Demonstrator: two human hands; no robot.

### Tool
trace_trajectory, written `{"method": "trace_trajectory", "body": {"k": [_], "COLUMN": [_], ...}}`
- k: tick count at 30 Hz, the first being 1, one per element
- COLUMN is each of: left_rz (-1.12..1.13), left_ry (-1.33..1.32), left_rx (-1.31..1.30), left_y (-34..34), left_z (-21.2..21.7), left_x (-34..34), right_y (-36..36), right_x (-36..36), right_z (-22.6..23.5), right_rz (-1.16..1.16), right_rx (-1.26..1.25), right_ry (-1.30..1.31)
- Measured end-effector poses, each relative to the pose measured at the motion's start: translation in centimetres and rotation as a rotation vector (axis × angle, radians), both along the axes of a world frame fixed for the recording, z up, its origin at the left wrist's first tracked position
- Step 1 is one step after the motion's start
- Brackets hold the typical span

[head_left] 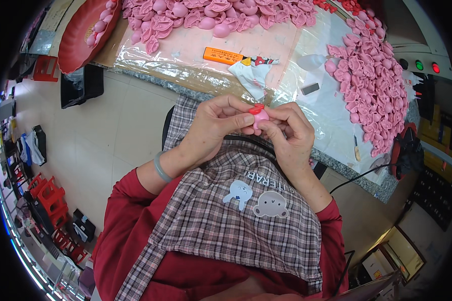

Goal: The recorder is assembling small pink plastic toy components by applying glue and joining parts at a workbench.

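Observation:
My left hand and my right hand meet in front of my chest, just off the table's near edge. Between the fingertips of both is a small round pink piece, with a red bow-like part at its top. The left thumb and forefinger press on the red part's side, while the right thumb and forefinger pinch the pink side. Fingers cover much of the piece. Just beyond the hands lies a crumpled white wrapper, next to an orange tube-like pack.
Heaps of pink moulded pieces cover the table's back and right side. A red scalloped tray holds pink pieces at far left. A grey block and a thin-bladed tool lie right. A black cable crosses the table edge.

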State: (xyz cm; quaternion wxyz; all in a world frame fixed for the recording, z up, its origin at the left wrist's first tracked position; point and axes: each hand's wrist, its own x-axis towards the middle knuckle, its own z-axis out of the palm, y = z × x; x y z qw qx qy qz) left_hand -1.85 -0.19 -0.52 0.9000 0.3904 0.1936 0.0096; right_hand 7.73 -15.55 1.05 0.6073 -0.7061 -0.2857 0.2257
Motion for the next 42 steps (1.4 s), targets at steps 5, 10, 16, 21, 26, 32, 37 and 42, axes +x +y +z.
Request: {"method": "trace_trajectory", "body": {"k": [5, 10, 16, 21, 26, 32, 37, 42], "left_rz": [0.034, 0.015, -0.020, -0.014, -0.031, -0.041, -0.023, -0.082], "left_ry": [0.024, -0.008, -0.038, -0.053, -0.065, -0.064, -0.025, -0.005], "left_rx": [0.001, -0.063, -0.101, -0.103, -0.117, -0.193, -0.201, -0.026], "left_y": [0.0, 0.2, 0.3, 0.0, 0.1, 0.0, -0.1, -0.1], "left_z": [0.2, 1.1, 1.5, 0.9, 1.0, 0.3, 0.6, 1.0], "left_x": [0.5, 0.8, 1.0, 0.9, 1.0, 0.9, 1.0, 1.0], "right_y": [0.4, 0.2, 0.7, 1.2, 1.2, 1.2, 1.1, 0.9], "right_x": [0.2, 0.7, 0.7, 0.5, 0.5, 0.7, 1.2, 1.8], "right_z": [0.0, -0.1, 1.5, 0.7, 0.3, 0.3, 0.5, 1.3], "right_rz": [-0.023, 0.005, 0.035, -0.027, -0.035, -0.028, 0.000, 0.081], "right_rx": [0.012, -0.006, -0.073, -0.073, -0.076, -0.059, -0.081, -0.102], "right_ry": [0.003, -0.108, -0.395, -0.536, -0.580, -0.676, -0.762, -0.761]}}
